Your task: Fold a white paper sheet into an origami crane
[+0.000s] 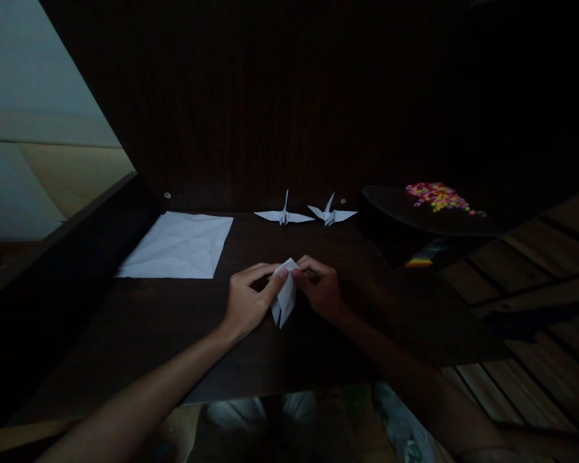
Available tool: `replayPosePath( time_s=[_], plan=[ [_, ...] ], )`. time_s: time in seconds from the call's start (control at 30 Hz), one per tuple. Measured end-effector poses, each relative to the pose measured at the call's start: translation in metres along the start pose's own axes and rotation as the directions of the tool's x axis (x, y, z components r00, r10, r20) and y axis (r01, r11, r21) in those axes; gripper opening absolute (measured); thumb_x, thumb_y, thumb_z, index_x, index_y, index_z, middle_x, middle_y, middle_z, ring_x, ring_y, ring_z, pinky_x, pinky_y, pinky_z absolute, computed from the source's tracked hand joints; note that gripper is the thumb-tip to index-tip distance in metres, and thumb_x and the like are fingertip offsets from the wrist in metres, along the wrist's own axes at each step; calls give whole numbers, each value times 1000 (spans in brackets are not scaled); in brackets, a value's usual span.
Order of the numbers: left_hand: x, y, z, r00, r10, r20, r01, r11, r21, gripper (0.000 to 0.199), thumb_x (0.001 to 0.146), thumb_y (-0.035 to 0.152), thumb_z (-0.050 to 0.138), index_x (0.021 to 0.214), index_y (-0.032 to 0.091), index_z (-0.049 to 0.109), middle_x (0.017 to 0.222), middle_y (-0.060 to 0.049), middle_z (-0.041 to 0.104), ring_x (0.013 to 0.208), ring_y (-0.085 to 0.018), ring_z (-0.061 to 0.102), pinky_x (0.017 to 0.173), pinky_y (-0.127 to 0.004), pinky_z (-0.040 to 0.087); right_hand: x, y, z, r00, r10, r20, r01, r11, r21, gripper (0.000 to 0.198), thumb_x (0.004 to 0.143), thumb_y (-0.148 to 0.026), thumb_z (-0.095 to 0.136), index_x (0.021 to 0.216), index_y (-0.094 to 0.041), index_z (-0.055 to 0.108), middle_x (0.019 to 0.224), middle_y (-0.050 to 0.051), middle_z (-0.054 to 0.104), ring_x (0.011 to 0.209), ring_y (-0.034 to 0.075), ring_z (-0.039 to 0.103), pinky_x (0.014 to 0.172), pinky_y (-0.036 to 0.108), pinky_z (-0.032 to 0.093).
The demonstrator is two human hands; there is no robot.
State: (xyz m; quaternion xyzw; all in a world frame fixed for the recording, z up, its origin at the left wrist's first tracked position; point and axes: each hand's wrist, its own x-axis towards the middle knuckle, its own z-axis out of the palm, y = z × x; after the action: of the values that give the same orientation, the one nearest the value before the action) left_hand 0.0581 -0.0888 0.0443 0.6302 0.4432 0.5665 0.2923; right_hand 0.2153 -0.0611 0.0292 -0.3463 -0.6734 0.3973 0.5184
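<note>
Between my hands, a little above the dark desk, is a folded piece of white origami paper (285,297), narrow and diamond-shaped with a split lower end. My left hand (251,297) pinches its left side, thumb on the front face. From the right, my right hand (321,287) grips its upper edge between thumb and fingers. The fingertips behind the paper are hidden. Beyond my hands stand two finished white paper cranes, a left crane (284,217) and a right crane (331,215), wings spread. To the left lies a creased white paper sheet (183,247).
The dark wooden desk (164,334) has a raised side panel (67,251) at left and a tall back panel (270,103). On a rounded shelf (390,204) at right sits a pile of small colourful pieces (437,196). Wooden slats (535,257) show at far right.
</note>
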Motion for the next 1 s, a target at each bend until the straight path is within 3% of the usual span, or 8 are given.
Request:
replayPosePath(
  time_s=[0.33,0.6,0.83,1.0],
  plan=[
    [5,-3,0,986,-153,72,163,974,-158,17,77,32,69,80,16,74,77,-3,73,67,-15,64,59,-23,49,2,-4,0,993,116,30,-118,990,72,25,82,-42,62,72,-19,58,67,-2,56,60,11,50,55,24,38],
    [5,-8,-2,952,-249,180,295,902,-315,18,73,31,73,82,16,76,80,-4,73,71,-16,65,65,-24,49,3,-6,-2,982,164,97,-176,975,133,28,79,-43,65,66,-18,59,64,-2,54,57,10,48,53,23,36],
    [5,-15,-1,932,-345,112,360,844,-398,21,70,33,76,82,16,75,76,-3,73,69,-16,65,64,-24,49,3,-8,-1,972,231,52,-236,961,142,30,72,-46,70,68,-18,59,58,-3,55,51,10,50,48,23,38],
    [7,-14,-2,943,-321,91,331,870,-366,24,71,34,76,85,14,74,78,-5,74,71,-18,67,66,-27,52,4,-6,-2,978,208,20,-208,970,125,29,73,-44,70,66,-19,59,52,-4,52,46,10,49,47,24,38]
  ],
)
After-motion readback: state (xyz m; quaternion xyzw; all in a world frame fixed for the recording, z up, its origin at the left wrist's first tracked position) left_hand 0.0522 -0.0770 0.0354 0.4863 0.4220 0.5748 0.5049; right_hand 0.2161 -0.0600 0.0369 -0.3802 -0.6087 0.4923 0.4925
